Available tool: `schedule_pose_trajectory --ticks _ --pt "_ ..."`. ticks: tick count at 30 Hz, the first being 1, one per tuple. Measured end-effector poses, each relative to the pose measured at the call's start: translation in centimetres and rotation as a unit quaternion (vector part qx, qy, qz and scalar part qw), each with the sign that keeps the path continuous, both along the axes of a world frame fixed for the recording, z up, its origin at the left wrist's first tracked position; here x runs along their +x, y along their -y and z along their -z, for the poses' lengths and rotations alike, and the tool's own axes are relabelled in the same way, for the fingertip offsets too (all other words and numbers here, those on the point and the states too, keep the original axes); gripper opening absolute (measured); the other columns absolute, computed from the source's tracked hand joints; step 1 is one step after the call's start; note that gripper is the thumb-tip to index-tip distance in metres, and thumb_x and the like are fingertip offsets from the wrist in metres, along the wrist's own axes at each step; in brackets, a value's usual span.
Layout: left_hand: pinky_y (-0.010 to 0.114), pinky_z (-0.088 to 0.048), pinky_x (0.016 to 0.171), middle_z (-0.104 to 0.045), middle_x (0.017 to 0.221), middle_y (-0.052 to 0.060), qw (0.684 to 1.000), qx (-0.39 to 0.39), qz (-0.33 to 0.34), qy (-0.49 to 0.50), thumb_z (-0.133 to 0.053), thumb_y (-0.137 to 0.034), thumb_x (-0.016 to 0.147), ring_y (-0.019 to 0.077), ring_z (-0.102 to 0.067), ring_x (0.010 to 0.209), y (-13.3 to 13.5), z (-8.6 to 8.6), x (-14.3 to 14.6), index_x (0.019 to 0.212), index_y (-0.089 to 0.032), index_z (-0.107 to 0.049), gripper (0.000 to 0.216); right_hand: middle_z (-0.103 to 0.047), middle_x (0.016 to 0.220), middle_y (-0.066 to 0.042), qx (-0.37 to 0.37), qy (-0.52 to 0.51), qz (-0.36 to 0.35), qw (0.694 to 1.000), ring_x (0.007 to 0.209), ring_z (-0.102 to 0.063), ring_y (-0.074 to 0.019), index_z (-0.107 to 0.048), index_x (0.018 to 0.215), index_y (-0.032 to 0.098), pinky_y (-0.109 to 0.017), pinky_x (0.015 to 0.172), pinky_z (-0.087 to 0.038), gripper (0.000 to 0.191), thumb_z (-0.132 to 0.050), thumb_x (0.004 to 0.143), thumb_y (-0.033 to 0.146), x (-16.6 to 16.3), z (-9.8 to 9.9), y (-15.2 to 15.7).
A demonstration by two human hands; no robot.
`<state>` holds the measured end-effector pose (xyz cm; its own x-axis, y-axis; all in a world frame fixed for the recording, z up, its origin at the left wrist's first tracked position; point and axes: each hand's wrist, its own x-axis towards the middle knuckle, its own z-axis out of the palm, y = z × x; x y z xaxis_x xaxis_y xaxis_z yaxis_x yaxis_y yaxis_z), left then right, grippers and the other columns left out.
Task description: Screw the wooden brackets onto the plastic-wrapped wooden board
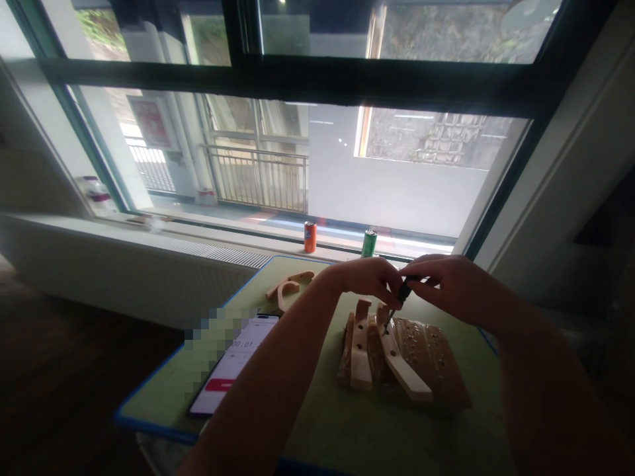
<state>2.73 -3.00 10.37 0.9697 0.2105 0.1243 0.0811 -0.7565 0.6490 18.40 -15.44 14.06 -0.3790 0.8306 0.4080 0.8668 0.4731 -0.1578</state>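
A dark-handled screwdriver [405, 289] stands tilted above a pale curved wooden piece [404, 370], its tip at one of the holes in that piece. The fingers of my right hand [449, 287] are closed round the top of the handle. Lower on the same tool, the curled fingers of my left hand [372, 276] press in from the other side. A second pale wooden piece [361, 363] with holes lies to the left. Both pieces rest on a brown block [449, 363] that looks wrapped in clear film and has several holes. Whether a screw sits under the tip is too small to tell.
The light green table [163, 390] has a blue edge. On it lie a phone [233, 363], partly behind my left forearm, and more curved wooden pieces [288, 289]. An orange can [310, 237] and a green can [369, 243] stand by the window.
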Motion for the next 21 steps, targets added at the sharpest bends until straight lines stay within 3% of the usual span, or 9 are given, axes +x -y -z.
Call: schedule_pose_trajectory --ticks 12,17,21 --pt "0.023 -0.041 0.066 -0.066 0.079 -0.001 0.999 0.015 0.012 -0.042 -0.071 -0.034 0.062 0.0098 -0.055 0.069 -0.4 0.1 -0.1 0.088 -0.02 -0.068 0.029 -0.066 0.085 -0.003 -0.015 -0.032 -0.002 0.999 0.07 -0.059 -0.0148 -0.067 0.093 0.024 -0.028 0.062 -0.046 0.023 -0.049 0.083 0.035 -1.0 0.2 0.0" --pt "0.025 -0.04 0.072 -0.064 0.081 0.0 0.998 -0.012 -0.002 -0.058 -0.072 -0.033 0.061 0.0116 -0.055 0.074 0.0 -0.5 -0.5 0.09 -0.018 -0.067 0.033 -0.065 0.091 -0.003 -0.109 -0.108 -0.031 0.988 0.075 -0.061 -0.0151 -0.059 0.108 0.024 -0.029 0.065 -0.048 0.03 -0.054 0.08 0.033 -0.8 1.2 -1.3" --pt "0.026 -0.04 0.069 -0.061 0.087 0.001 0.997 0.006 -0.036 -0.067 -0.072 -0.033 0.06 0.0136 -0.053 0.079 -0.4 -0.5 -0.9 0.097 -0.019 -0.064 0.041 -0.065 0.086 -0.003 -0.147 -0.113 -0.026 0.982 0.073 -0.061 -0.0148 -0.057 0.102 0.02 -0.028 0.064 -0.047 0.028 -0.052 0.081 0.038 -0.2 1.6 -2.0"
